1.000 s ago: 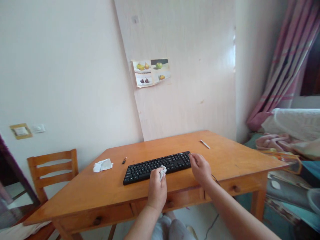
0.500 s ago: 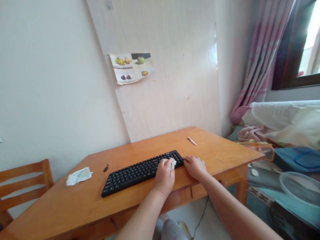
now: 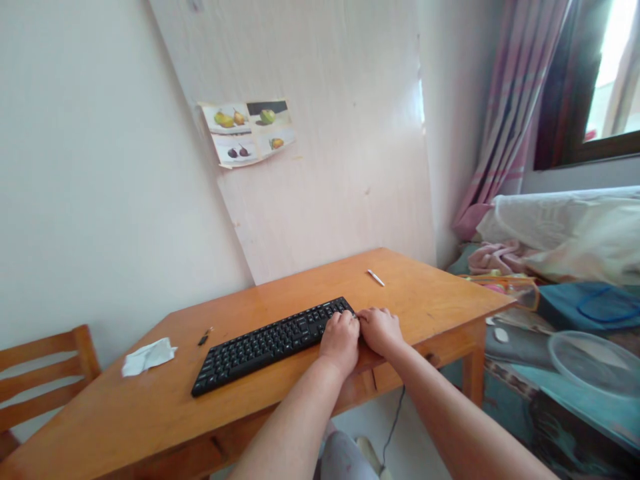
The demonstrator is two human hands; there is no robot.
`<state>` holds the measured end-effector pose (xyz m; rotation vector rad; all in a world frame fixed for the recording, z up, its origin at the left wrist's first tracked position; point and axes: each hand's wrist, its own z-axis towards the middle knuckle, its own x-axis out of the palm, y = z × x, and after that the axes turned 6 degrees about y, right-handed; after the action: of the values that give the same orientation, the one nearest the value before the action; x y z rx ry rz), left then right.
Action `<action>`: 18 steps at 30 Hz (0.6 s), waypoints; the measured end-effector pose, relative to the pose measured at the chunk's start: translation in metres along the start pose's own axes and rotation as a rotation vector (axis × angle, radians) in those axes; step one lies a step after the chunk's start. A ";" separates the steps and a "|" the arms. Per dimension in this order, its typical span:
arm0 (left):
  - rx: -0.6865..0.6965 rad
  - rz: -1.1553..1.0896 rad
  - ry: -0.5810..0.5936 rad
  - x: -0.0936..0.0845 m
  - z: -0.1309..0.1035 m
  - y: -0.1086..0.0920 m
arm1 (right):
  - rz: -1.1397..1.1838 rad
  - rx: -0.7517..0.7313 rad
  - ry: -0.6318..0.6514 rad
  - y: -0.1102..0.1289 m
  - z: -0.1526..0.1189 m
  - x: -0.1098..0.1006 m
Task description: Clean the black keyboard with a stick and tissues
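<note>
Bare forearms [image 3: 293, 420], bare hands [image 3: 341, 339] and pale grey legwear [image 3: 344, 455] with small, faint reddish marks.

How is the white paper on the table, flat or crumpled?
The white paper is spread out but creased: it lies wide, with uneven edges and folds.

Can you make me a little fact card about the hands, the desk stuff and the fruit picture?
left hand: over the right end of the black keyboard; whether it holds something is hidden
right hand: beside the left hand, at the right end of the black keyboard
desk: orange-brown wood
left of keyboard: white crumpled paper, small dark object
behind keyboard: white pen
fruit picture: on the pale board
</note>
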<state>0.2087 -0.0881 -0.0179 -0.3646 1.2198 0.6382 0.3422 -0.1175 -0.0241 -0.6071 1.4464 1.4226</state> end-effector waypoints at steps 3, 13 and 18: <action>-0.003 0.004 0.032 -0.005 -0.005 0.003 | -0.017 0.011 0.001 0.000 0.000 0.001; -0.003 0.038 0.068 -0.029 -0.047 0.029 | -0.059 0.011 0.021 -0.004 0.003 0.002; -0.033 0.051 0.077 -0.036 -0.070 0.044 | -0.084 0.022 0.026 -0.004 0.003 0.001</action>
<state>0.1212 -0.1035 -0.0025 -0.3897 1.2965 0.6947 0.3465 -0.1149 -0.0267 -0.6668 1.4387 1.3361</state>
